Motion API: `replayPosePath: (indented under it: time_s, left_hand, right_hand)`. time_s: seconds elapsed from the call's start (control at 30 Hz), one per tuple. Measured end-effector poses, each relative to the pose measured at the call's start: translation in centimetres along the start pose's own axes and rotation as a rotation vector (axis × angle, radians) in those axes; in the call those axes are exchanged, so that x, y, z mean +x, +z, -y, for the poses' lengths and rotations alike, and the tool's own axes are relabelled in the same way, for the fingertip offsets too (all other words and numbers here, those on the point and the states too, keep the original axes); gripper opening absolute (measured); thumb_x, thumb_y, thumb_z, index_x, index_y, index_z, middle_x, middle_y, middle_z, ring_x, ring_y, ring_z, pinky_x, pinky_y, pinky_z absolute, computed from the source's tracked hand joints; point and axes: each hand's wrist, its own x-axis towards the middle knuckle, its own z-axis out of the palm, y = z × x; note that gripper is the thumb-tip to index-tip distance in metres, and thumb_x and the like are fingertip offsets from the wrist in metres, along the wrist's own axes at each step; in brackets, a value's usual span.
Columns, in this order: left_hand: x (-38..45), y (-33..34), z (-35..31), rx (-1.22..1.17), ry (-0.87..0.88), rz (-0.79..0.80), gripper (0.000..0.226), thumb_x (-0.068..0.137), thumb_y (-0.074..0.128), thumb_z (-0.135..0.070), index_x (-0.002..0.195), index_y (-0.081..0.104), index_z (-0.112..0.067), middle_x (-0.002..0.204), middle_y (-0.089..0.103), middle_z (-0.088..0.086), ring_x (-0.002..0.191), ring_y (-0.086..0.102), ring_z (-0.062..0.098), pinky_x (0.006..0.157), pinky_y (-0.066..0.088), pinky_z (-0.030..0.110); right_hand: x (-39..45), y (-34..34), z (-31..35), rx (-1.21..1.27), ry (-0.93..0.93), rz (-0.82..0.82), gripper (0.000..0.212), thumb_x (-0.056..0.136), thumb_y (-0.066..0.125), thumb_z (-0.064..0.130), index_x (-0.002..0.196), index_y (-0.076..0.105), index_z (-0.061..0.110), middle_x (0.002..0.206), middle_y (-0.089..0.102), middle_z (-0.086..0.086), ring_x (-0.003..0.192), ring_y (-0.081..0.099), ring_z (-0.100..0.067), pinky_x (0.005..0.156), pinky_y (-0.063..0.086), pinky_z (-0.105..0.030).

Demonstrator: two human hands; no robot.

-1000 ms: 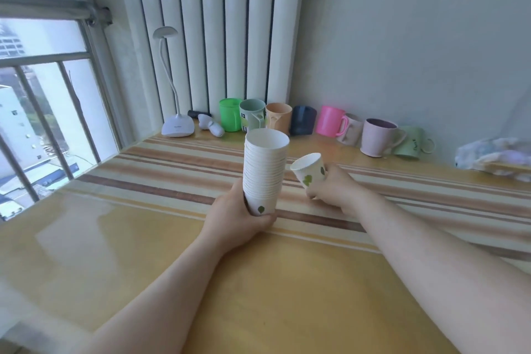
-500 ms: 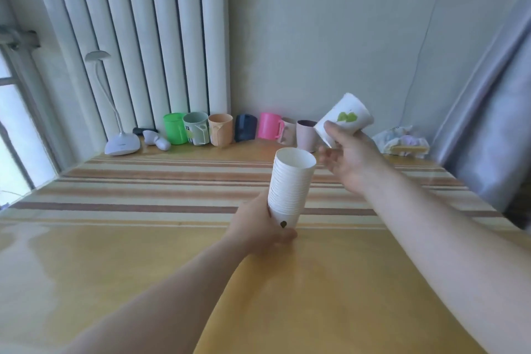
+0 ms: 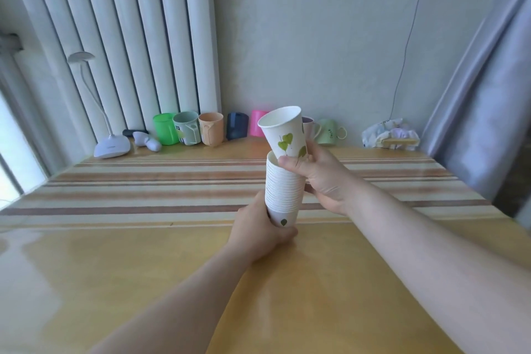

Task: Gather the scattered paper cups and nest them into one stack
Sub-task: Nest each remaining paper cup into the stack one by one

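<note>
A tall stack of white paper cups (image 3: 283,187) stands in the middle of the view, held just above the table (image 3: 143,253). My left hand (image 3: 258,231) is wrapped around the stack's base. A single white paper cup with green leaves (image 3: 284,132) sits tilted with its bottom inside the stack's top rim. My right hand (image 3: 321,178) grips this cup near its lower part, thumb on the front. No other loose paper cups are visible on the table.
A row of coloured plastic mugs (image 3: 198,128) lines the back wall. A white desk lamp (image 3: 110,145) stands at the back left. A crumpled bag (image 3: 389,135) lies at the back right beside a grey curtain (image 3: 488,95). Striped cloth covers the table's far half.
My right hand brought the single cup from the table, up to the right, then over the stack, where its bottom now enters the top. The camera view swung right.
</note>
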Motion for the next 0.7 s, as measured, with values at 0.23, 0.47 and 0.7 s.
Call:
replayPosePath:
  time_s: [0.23, 0.47, 0.7]
  left_hand:
    - [0.2, 0.3, 0.2, 0.001, -0.005, 0.006, 0.071, 0.064, 0.087, -0.055, 0.125, 0.056, -0.035, 0.102, 0.07, -0.019, 0.102, 0.066, 0.014, 0.086, 0.058, 0.038]
    - [0.0, 0.5, 0.3, 0.007, 0.007, -0.012, 0.072, 0.068, 0.089, -0.051, 0.127, 0.054, -0.032, 0.104, 0.07, -0.018, 0.101, 0.064, 0.015, 0.08, 0.05, 0.032]
    - [-0.2, 0.6, 0.2, 0.01, 0.005, -0.021, 0.07, 0.067, 0.089, -0.054, 0.125, 0.054, -0.032, 0.105, 0.071, -0.017, 0.102, 0.066, 0.017, 0.085, 0.056, 0.038]
  right_hand:
    - [-0.5, 0.1, -0.6, 0.024, -0.022, 0.032, 0.058, 0.084, 0.084, 0.029, 0.139, 0.067, 0.036, 0.135, 0.077, 0.006, 0.135, 0.065, -0.021, 0.108, 0.048, -0.04]
    - [-1.4, -0.9, -2.2, 0.012, -0.055, 0.039, 0.077, 0.078, 0.086, 0.019, 0.145, 0.06, 0.047, 0.147, 0.066, -0.005, 0.136, 0.066, -0.027, 0.098, 0.06, -0.043]
    - [-0.9, -1.4, -2.2, -0.017, -0.094, 0.027, 0.073, 0.073, 0.091, 0.027, 0.14, 0.066, 0.039, 0.141, 0.07, -0.007, 0.132, 0.068, -0.026, 0.107, 0.058, -0.048]
